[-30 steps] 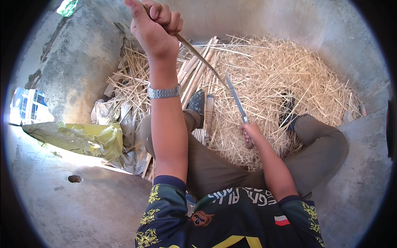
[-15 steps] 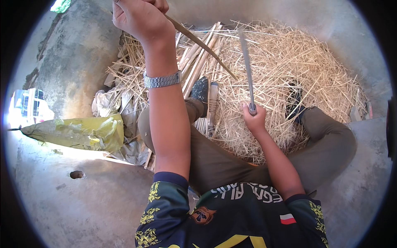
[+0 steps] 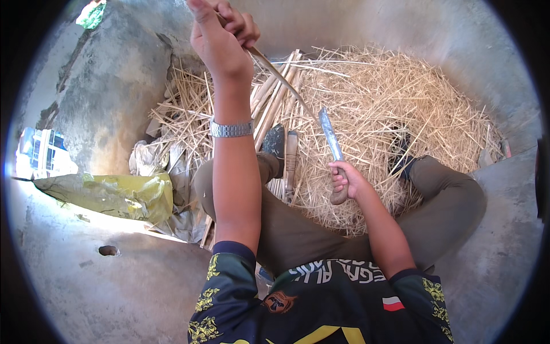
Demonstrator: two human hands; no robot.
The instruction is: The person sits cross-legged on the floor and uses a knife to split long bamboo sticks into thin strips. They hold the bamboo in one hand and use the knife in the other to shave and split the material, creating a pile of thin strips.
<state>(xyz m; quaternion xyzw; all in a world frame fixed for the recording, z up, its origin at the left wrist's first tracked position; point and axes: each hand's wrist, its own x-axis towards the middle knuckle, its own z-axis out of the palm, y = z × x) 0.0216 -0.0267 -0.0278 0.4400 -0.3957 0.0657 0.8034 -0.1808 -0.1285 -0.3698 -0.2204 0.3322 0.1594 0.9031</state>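
Note:
My left hand [image 3: 226, 40], raised at the top of the view, is closed around a long thin bamboo strip [image 3: 281, 75]. The strip slants down to the right, its lower end by the tip of a knife [image 3: 329, 133]; whether they touch I cannot tell. Low over the straw, my right hand [image 3: 349, 179] grips the knife by its wooden handle [image 3: 338, 196], the blade pointing up and away from me. Beneath both lies a wide heap of pale shavings [image 3: 384, 97]. A metal watch [image 3: 231, 128] circles my left wrist.
Split bamboo lengths [image 3: 281, 92] lie left of the heap. A second wooden-handled tool [image 3: 291, 163] rests by my left foot [image 3: 274, 141]. A yellow sack [image 3: 146, 195] lies at the left, near a hole [image 3: 109, 250] in the concrete. Concrete walls [image 3: 123, 86] surround the heap.
The knife has swung from upright to a lower tilt, showing its flat side, and my right hand has dropped nearer. My left hand has shifted right and slightly down with the bamboo strip.

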